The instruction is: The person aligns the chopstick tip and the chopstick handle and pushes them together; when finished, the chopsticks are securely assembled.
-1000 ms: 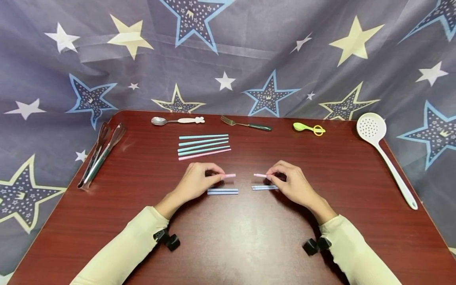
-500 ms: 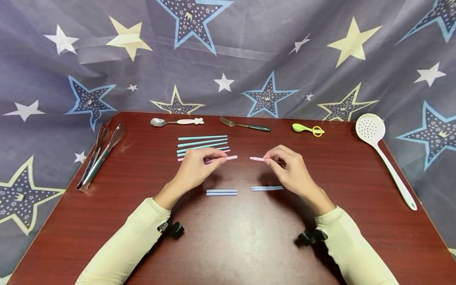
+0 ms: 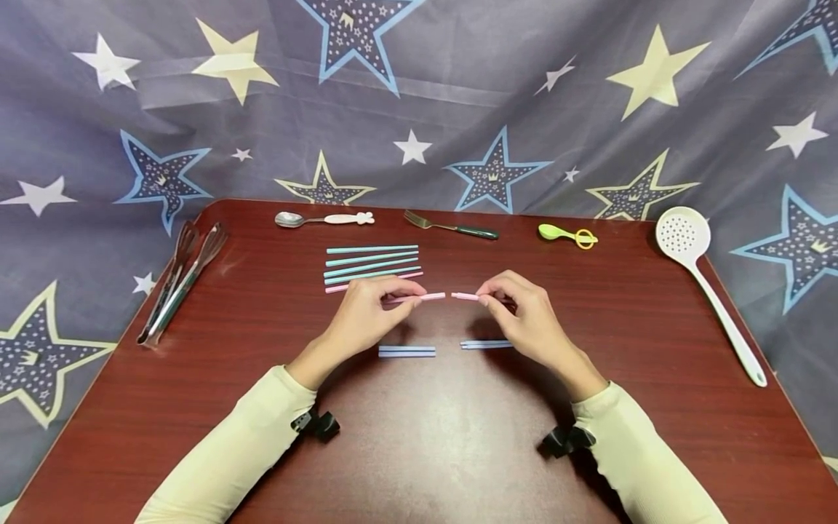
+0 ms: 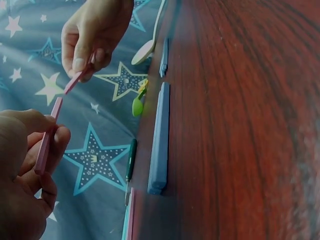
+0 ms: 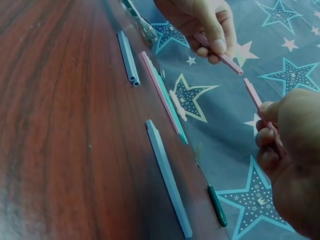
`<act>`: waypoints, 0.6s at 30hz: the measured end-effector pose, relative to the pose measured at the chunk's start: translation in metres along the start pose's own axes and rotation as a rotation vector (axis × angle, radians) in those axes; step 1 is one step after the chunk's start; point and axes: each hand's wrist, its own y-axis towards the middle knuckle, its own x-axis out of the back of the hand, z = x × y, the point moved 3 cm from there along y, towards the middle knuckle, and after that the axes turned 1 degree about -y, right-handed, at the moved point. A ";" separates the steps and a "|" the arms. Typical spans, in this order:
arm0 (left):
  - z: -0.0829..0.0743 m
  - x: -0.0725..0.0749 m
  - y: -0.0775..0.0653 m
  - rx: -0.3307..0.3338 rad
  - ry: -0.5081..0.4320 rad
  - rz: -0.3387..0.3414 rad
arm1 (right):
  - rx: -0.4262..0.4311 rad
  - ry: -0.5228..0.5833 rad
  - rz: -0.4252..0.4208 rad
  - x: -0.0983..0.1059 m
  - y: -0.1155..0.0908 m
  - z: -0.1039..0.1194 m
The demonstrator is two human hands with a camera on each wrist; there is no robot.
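My left hand (image 3: 368,311) pinches a pink chopstick half (image 3: 433,296) between thumb and fingers. Facing it, my right hand (image 3: 529,311) holds another pink chopstick half (image 3: 463,296), whose narrowed tip (image 5: 247,82) points at the hollow end (image 5: 239,71) of the left one. A small gap separates the two ends, and both pieces are raised above the table in the wrist views. Nearer the body lie two blue chopstick halves (image 3: 407,352) side by side on the left. A second pair of blue halves (image 3: 483,345) lies below the right hand, which partly covers it.
Several teal chopsticks (image 3: 372,250) and a pink chopstick (image 3: 337,290) lie behind my left hand. Along the back are a spoon (image 3: 337,218), a fork (image 3: 452,228) and a green spoon (image 3: 556,233). Metal tongs (image 3: 180,287) lie left, a white skimmer (image 3: 713,298) right.
Both hands have lifted and moved away from the body, above the blue halves, carrying the pink halves. The two pink ends have come closer together.
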 end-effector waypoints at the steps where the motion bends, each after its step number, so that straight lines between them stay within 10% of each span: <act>1: -0.001 0.000 0.000 -0.011 0.006 -0.004 | 0.005 0.005 0.000 -0.001 0.000 0.000; 18: -0.001 -0.003 -0.001 -0.005 0.005 0.025 | 0.029 0.021 0.002 -0.005 -0.001 0.004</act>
